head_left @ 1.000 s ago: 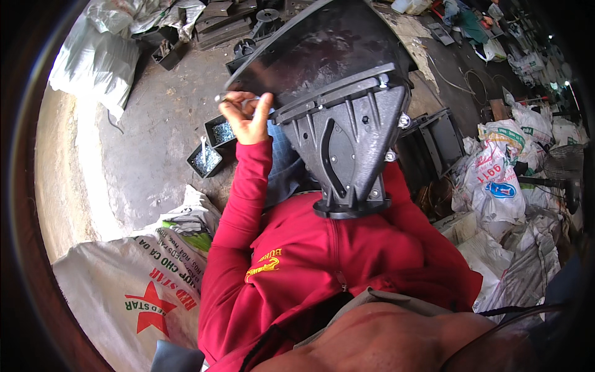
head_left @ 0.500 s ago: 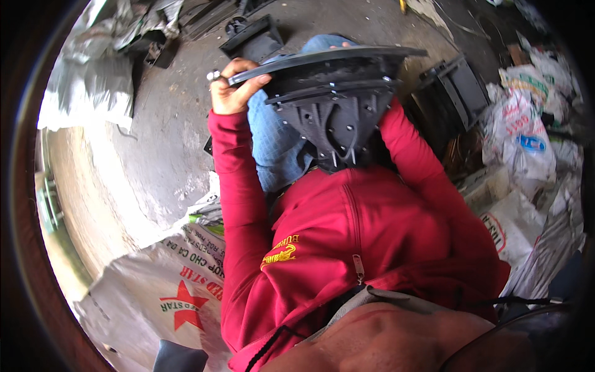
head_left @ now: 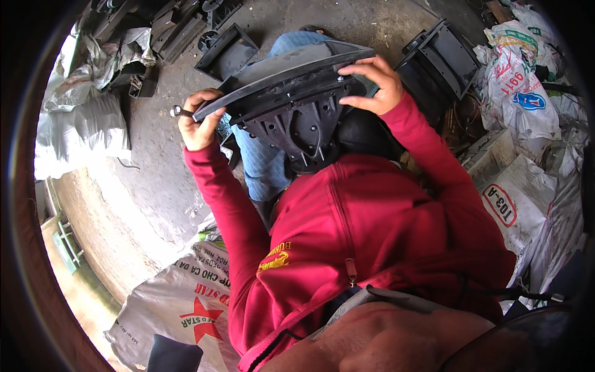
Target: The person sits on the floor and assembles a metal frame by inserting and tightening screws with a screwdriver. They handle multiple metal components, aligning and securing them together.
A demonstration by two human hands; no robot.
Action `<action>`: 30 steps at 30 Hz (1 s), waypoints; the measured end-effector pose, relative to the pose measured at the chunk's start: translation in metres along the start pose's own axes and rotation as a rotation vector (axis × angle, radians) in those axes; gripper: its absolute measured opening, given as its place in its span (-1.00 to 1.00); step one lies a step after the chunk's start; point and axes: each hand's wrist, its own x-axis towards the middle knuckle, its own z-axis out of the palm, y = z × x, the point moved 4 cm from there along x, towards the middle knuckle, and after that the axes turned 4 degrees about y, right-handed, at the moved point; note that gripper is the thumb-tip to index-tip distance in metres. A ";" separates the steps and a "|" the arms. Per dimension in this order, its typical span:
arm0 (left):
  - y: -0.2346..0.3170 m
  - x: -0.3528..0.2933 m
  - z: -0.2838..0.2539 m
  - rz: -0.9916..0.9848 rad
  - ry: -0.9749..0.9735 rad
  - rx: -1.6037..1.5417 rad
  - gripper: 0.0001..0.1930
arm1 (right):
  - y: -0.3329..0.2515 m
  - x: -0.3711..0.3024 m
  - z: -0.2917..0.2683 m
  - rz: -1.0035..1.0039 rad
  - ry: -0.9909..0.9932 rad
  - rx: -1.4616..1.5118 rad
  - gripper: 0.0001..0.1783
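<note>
A black trough-shaped housing (head_left: 291, 73) with a wide rim and a ribbed, bolted bracket (head_left: 301, 127) under it is tilted in front of my chest, above my lap. My left hand (head_left: 201, 121) is closed on the left end of its rim, thumb in front. A small dark piece with a silver end (head_left: 176, 111) sticks out beside the left fingers; its kind is unclear. My right hand (head_left: 379, 84) grips the right side, fingers over the rim and thumb lower, around a silver bolt (head_left: 340, 77). The underside of the housing is hidden.
Similar black housings (head_left: 443, 59) lie on the floor at the right, and a black box-like frame (head_left: 228, 53) stands far left. White printed sacks (head_left: 520, 87) pile up at the right, another sack (head_left: 167, 297) lies near left. Clear plastic sheeting (head_left: 80, 130) covers things at far left.
The housing has moved left and slightly down, tipping so its left end sits lower. My right hand, earlier mostly hidden behind it, now shows gripping its right side.
</note>
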 end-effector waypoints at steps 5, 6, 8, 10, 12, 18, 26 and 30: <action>0.022 -0.046 -0.014 -0.130 0.565 -0.056 -0.73 | 0.017 -0.009 0.013 -0.094 0.096 -0.023 -0.38; 0.029 -0.060 -0.019 -0.145 0.493 -0.515 -0.68 | 0.019 -0.010 0.014 -0.091 0.097 -0.033 -0.39; 0.050 -0.070 0.001 -0.179 0.544 -0.314 -0.61 | 0.021 -0.009 0.017 -0.089 0.087 -0.042 -0.41; 0.062 -0.073 0.012 -0.129 0.338 0.094 -0.60 | 0.015 -0.008 0.017 -0.101 0.165 -0.048 -0.44; 0.064 -0.080 0.000 -0.376 0.222 0.154 -0.55 | 0.008 -0.006 0.015 -0.095 0.211 -0.040 -0.42; -0.078 -0.157 -0.195 -0.682 0.996 0.483 -0.77 | 0.026 -0.007 0.007 0.047 0.393 0.393 -0.01; -0.277 -0.293 -0.212 -1.590 0.328 1.275 -0.55 | 0.046 0.007 0.022 0.338 -0.002 0.529 0.16; -0.308 -0.311 -0.217 -1.722 0.326 1.234 -0.62 | 0.052 0.012 0.017 0.416 0.036 0.496 -0.11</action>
